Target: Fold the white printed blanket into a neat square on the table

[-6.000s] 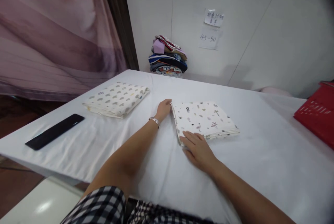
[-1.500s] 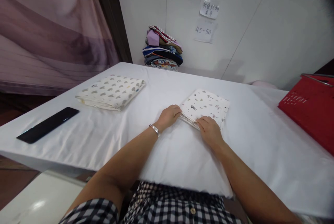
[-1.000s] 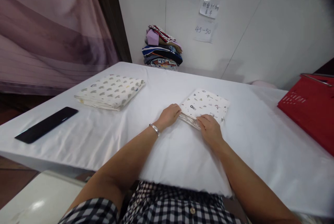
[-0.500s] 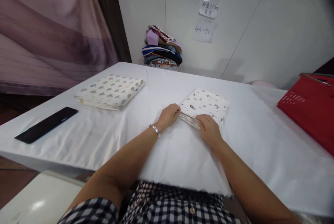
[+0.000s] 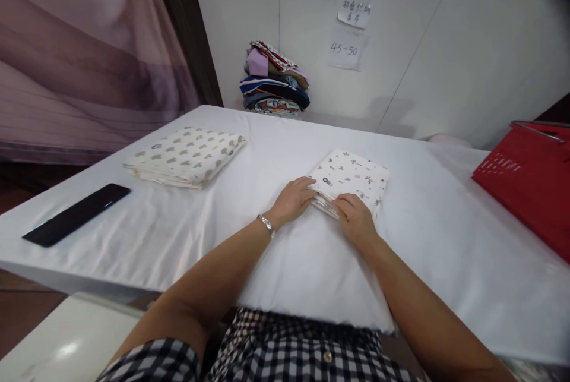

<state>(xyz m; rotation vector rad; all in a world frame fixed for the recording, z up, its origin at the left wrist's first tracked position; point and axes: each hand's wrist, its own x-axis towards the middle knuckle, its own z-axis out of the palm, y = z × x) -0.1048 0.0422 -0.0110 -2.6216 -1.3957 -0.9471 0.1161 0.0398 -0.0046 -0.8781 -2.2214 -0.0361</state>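
Observation:
A folded white cloth point(image 5: 351, 171) with small scattered prints lies on the white-covered table in front of me, its layered edge toward me. My left hand point(image 5: 294, 198), with a silver bracelet at the wrist, is closed on the left end of that near edge, fingers on top. Farther right along the same edge, my right hand point(image 5: 355, 215) pinches the layers between thumb and fingers. The undersides of both grips are hidden.
Another folded cloth point(image 5: 187, 156), with grey mushroom-like prints, lies on the table point(image 5: 178, 233) at left, beside a dark flat panel point(image 5: 78, 214). A stack of folded fabrics point(image 5: 275, 82) stands by the wall. At far right is a red basket point(image 5: 529, 177).
My left hand has shifted slightly to the right along the cloth's near edge, its fingers now reaching over the corner. My right hand stays almost in place on the edge.

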